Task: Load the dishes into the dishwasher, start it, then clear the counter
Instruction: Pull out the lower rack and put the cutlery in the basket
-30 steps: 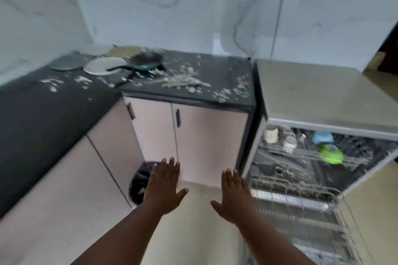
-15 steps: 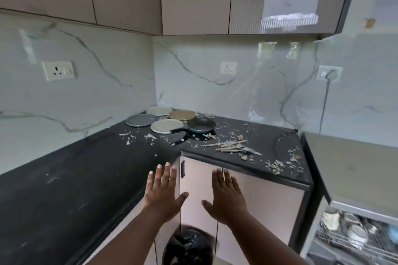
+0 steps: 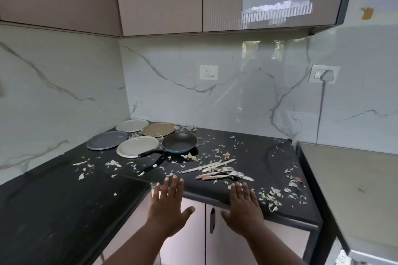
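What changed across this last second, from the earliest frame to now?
The view swung up and left from the open dishwasher to the counter. Left hand and right hand stay open and empty, now raised near the counter's front edge. The plates, pan and cutlery lie untouched.
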Motion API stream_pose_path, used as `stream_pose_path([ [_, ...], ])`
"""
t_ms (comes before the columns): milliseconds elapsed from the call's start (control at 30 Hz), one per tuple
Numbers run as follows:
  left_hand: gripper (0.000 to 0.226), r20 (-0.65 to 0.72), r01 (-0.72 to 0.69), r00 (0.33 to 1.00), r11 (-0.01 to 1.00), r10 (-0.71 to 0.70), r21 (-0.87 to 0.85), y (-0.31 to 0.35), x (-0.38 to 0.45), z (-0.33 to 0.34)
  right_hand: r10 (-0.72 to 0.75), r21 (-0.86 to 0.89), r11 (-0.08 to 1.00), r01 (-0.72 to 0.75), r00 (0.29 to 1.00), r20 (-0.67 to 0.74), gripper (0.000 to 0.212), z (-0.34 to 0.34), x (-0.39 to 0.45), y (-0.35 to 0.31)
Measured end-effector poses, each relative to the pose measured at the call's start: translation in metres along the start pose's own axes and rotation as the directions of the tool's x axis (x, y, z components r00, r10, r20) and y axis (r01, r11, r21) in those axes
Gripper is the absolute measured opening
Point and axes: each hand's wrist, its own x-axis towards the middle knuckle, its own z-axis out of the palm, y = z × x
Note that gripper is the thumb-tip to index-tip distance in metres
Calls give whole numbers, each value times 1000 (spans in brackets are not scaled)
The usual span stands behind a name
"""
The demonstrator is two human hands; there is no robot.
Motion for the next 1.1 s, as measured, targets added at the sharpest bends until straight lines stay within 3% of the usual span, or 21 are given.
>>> stream_pose_path([
  [100,120,15,-16,1000,1000,16,-25,23,46,6,58,5,998,-58,998,1,86,-6,41,39],
  [233,77,117,58,992,990,-43,-128,43,84,14,82,-15,997,-82,996,31,64,-10,80,68],
  [433,40,27,20,999,990,-16,-140,48,141,21,38,-59,998,-32,995,91,37,-4,109,66],
  [767,36,112,-162,977,976,179,-146,56,241,43,104,17,994,-108,985,138,33,-9,171,41],
  [1100,34,122,-324,930,928,348,-182,54,268,67,161,-168,976,-136,976,145,25,9,196,28],
])
